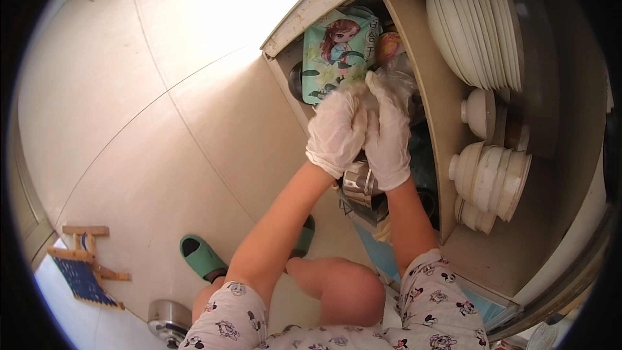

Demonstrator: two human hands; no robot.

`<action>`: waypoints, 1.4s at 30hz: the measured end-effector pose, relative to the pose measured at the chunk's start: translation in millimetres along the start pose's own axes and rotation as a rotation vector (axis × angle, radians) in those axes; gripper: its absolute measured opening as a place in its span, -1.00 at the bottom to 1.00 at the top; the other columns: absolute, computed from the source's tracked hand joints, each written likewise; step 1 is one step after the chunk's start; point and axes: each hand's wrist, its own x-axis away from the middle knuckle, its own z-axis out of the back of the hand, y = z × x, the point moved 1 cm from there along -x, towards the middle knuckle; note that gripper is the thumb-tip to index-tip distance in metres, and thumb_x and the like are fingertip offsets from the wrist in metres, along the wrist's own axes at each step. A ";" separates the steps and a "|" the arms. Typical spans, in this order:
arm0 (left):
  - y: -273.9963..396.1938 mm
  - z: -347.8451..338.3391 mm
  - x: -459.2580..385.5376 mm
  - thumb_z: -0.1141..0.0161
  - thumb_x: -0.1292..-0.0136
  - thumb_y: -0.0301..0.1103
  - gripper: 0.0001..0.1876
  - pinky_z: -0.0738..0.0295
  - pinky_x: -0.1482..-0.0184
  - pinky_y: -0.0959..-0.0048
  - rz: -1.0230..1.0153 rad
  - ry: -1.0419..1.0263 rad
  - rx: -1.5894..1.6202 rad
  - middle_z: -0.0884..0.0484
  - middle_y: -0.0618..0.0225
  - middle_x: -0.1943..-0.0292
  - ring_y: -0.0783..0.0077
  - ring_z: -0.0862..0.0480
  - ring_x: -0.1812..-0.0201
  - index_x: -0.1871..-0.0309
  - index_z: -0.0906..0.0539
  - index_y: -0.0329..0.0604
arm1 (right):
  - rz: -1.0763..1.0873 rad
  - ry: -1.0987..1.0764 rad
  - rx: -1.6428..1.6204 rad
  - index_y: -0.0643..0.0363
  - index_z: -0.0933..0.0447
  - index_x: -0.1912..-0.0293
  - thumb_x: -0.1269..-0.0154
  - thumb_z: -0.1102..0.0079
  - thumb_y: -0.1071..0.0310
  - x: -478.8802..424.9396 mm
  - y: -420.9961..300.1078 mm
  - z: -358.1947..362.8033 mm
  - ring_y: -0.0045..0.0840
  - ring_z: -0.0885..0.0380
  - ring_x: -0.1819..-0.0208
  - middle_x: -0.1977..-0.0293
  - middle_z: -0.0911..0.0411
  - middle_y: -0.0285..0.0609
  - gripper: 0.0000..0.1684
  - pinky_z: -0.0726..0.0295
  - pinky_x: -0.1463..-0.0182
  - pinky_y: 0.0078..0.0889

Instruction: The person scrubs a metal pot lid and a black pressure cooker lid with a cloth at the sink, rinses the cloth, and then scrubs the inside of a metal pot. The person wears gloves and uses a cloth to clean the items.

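Observation:
Both my hands wear thin whitish gloves and meet in front of the open left compartment of a low cabinet. My left hand [336, 129] curls inward, its fingertips blurred, at a crumpled clear plastic bag [399, 78]. Pressed close beside it, my right hand [387, 133] has its fingers stretched up along the same bag. What the bag contains is hidden. Just beyond my fingers a pale green printed pouch [340, 53] leans in the compartment, bearing a cartoon figure and writing. A pink and yellow round item [388, 46] sits behind the bag. Below my hands is a shiny metal pot [358, 183].
A wooden divider [420, 87] separates the compartments. On its right stand a row of nested white bowls [471, 29], a small bowl [478, 114] and stacked bowls [491, 180]. On the floor are a folding stool [87, 272], a metal pot [169, 318] and green slippers [201, 256].

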 end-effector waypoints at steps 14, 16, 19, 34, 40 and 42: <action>-50.4 23.4 -68.6 -0.21 -0.20 -0.45 -0.54 -0.47 -0.24 0.14 -0.259 -0.156 -0.287 -0.63 0.05 -0.21 -0.07 -0.57 -0.18 -0.22 -0.63 -0.16 | -0.480 -0.011 0.561 0.24 -0.44 -0.34 -0.37 -0.12 0.39 67.8 175.9 -0.1 -0.24 -0.48 -0.29 -0.28 -0.49 0.04 -0.44 -0.38 -0.42 -0.24; -41.3 25.9 -67.7 -0.21 -0.20 -0.44 -0.55 -0.48 -0.23 0.15 -0.243 -0.164 -0.314 -0.63 0.08 -0.20 -0.06 -0.57 -0.17 -0.21 -0.63 -0.14 | -0.636 0.008 0.423 0.24 -0.44 -0.34 -0.38 -0.12 0.39 68.6 178.0 8.2 -0.24 -0.48 -0.29 -0.28 -0.49 0.04 -0.45 -0.38 -0.42 -0.23; -20.1 26.6 -62.0 -0.22 -0.20 -0.41 -0.57 -0.49 -0.24 0.17 -0.266 -0.256 -0.308 -0.62 0.11 -0.22 -0.05 -0.57 -0.18 -0.19 -0.64 -0.11 | -0.801 0.072 0.220 0.24 -0.45 -0.34 -0.39 -0.11 0.40 69.4 176.8 23.0 -0.23 -0.48 -0.29 -0.27 -0.50 0.03 -0.46 -0.38 -0.42 -0.22; -54.3 -75.4 -11.8 -0.14 -0.30 -0.32 -0.71 -0.50 -0.14 0.11 -0.182 -0.565 0.053 -0.64 -0.07 0.08 -0.18 -0.61 -0.02 -0.03 -0.61 -0.23 | 0.010 -0.002 0.090 0.24 -0.35 -0.40 -0.32 -0.06 0.59 15.4 52.8 7.8 -0.04 -0.46 -0.26 -0.18 -0.50 0.15 -0.35 -0.31 -0.44 -0.14; -82.8 -100.2 -22.5 -0.06 -0.33 -0.52 -0.66 -0.50 -0.18 0.35 0.052 -0.548 0.199 -0.65 0.14 -0.03 0.26 -0.62 -0.06 -0.17 -0.54 -0.27 | -0.673 -0.145 0.610 0.26 -0.36 -0.41 -0.30 -0.34 0.00 -17.3 153.1 -19.4 -0.08 -0.33 -0.43 -0.38 -0.39 0.15 -0.16 -0.25 -0.52 -0.21; -91.6 -105.1 -22.4 -0.05 -0.34 -0.56 -0.63 -0.46 -0.21 0.40 0.141 -0.559 0.291 -0.63 0.21 -0.08 0.36 -0.59 -0.10 -0.22 -0.53 -0.27 | -0.697 -0.172 0.649 0.28 -0.33 -0.42 -0.31 -0.36 -0.05 -11.1 202.2 -32.6 -0.11 -0.33 -0.44 -0.40 -0.38 0.11 -0.12 -0.25 -0.53 -0.22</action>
